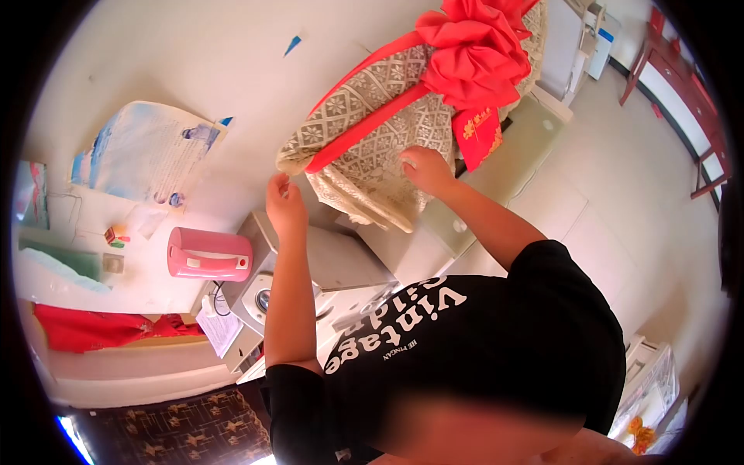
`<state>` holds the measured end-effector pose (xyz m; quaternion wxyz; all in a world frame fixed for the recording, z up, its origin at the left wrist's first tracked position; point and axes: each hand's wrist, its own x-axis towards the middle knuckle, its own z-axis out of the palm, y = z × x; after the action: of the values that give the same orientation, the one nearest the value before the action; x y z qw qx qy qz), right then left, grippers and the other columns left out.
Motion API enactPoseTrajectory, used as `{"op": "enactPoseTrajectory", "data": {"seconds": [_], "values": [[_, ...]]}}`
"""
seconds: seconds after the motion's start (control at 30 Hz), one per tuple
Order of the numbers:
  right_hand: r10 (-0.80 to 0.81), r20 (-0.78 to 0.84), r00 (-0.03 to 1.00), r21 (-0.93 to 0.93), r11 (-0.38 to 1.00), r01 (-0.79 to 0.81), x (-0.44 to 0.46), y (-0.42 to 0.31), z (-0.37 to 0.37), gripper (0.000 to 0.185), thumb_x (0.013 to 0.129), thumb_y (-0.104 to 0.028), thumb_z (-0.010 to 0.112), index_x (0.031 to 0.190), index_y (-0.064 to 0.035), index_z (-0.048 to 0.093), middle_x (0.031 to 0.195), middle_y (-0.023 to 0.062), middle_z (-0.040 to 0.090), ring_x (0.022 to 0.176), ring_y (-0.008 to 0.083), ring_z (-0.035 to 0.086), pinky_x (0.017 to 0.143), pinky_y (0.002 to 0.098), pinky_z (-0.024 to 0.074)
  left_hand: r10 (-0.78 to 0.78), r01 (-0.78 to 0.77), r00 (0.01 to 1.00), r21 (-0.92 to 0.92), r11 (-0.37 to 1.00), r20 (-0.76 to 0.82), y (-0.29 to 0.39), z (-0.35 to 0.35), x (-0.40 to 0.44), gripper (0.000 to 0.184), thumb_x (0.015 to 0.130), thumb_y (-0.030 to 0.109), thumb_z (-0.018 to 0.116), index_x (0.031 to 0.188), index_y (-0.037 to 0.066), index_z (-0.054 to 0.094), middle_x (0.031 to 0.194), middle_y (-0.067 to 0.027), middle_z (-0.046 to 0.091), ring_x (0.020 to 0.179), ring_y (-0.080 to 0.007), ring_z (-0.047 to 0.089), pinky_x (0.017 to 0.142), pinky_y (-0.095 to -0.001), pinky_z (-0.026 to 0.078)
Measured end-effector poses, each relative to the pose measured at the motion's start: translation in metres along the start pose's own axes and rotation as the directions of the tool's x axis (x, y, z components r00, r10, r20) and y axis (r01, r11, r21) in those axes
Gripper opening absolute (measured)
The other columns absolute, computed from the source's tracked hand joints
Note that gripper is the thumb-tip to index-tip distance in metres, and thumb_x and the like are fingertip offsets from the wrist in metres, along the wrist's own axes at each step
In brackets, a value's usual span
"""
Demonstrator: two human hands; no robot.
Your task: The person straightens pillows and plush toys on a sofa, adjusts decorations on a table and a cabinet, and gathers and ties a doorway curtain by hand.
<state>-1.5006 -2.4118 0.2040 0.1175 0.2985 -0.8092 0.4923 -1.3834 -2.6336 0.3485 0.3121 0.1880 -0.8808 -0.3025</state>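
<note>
A beige lattice-patterned cloth cover (372,155) drapes over a large object beside the wall; what lies under it is hidden. A red ribbon (364,128) runs across it to a big red fabric bow (477,54). Below the bow hangs a red card with gold print (478,138). My right hand (428,170) is closed with curled fingers at the front of the cloth, pinching its fabric. At the cloth's left lower corner, my left hand (286,205) is closed, fingertips together just below the edge; whether fabric is between them does not show.
Below my left hand stands a grey and white appliance (333,260), with a pink kettle (209,254) beside it. A worn poster (147,155) is on the wall. A pale glass-topped surface (519,167) lies to the right, and a dark red table (682,77) stands farther off.
</note>
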Motion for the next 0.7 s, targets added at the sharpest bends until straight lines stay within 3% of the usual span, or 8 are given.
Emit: {"op": "enactPoseTrajectory", "data": {"seconds": [0.17,0.27,0.37,0.5,0.53,0.7], "values": [[0.208,0.384,0.900,-0.255,0.960,-0.113,-0.100,0.084,-0.015,0.026,0.073,-0.023,0.053,0.092,-0.0059,0.057,0.092,0.0156,0.058,0.087,0.0320,0.054,0.076,0.0417,0.0426,0.042,-0.013,0.986,-0.176,0.984,0.164,-0.012,0.014,-0.035,0.018,0.080,0.005,0.049,0.097,0.001,0.053,0.091,-0.0073,0.057,0.085,-0.0145,0.055,0.075,-0.0255,0.042],[0.485,0.513,0.709,-0.475,0.848,-0.236,-0.176,0.125,-0.049,0.031,0.072,-0.026,0.055,0.095,-0.0047,0.057,0.096,0.0169,0.057,0.092,0.0321,0.053,0.079,0.0404,0.0424,0.039,0.056,0.956,-0.314,0.948,0.290,-0.001,0.014,-0.056,0.015,0.082,0.004,0.049,0.095,0.000,0.054,0.089,-0.0059,0.057,0.083,-0.0117,0.054,0.073,-0.0235,0.042],[0.744,0.475,0.470,-0.650,0.657,-0.382,-0.237,0.138,-0.089,0.035,0.074,-0.029,0.056,0.100,-0.0052,0.056,0.102,0.0159,0.057,0.097,0.0307,0.052,0.082,0.0384,0.0420,0.076,0.152,0.883,-0.435,0.888,0.464,-0.002,0.014,-0.072,0.014,0.083,0.004,0.049,0.095,0.000,0.054,0.087,-0.0050,0.057,0.081,-0.0099,0.053,0.073,-0.0223,0.042],[0.827,0.345,0.444,-0.635,0.554,-0.539,-0.282,0.115,-0.128,0.034,0.073,-0.025,0.055,0.101,-0.0049,0.057,0.101,0.0149,0.057,0.096,0.0297,0.053,0.082,0.0375,0.0427,0.140,0.268,0.762,-0.503,0.822,0.633,0.008,0.008,-0.102,0.014,0.083,0.004,0.051,0.095,0.000,0.055,0.087,-0.0046,0.058,0.079,-0.0091,0.052,0.073,-0.0219,0.041],[0.843,0.315,0.436,-0.633,0.529,-0.566,-0.287,0.107,-0.134,0.034,0.073,-0.025,0.055,0.102,-0.0056,0.057,0.102,0.0145,0.057,0.097,0.0293,0.053,0.082,0.0373,0.0425,0.188,0.212,0.745,-0.495,0.843,0.640,0.008,0.007,-0.110,0.014,0.083,0.004,0.051,0.095,0.000,0.055,0.087,-0.0051,0.058,0.079,-0.0098,0.052,0.073,-0.0223,0.041],[0.723,0.257,0.641,-0.522,0.662,-0.538,-0.281,0.084,-0.142,0.029,0.075,-0.024,0.053,0.098,-0.0070,0.058,0.098,0.0142,0.058,0.094,0.0293,0.054,0.081,0.0366,0.0428,0.371,0.005,0.672,-0.505,0.863,0.641,0.003,-0.004,-0.144,0.013,0.081,0.005,0.053,0.093,0.001,0.057,0.087,-0.0079,0.059,0.080,-0.0143,0.055,0.074,-0.0244,0.043]]}}
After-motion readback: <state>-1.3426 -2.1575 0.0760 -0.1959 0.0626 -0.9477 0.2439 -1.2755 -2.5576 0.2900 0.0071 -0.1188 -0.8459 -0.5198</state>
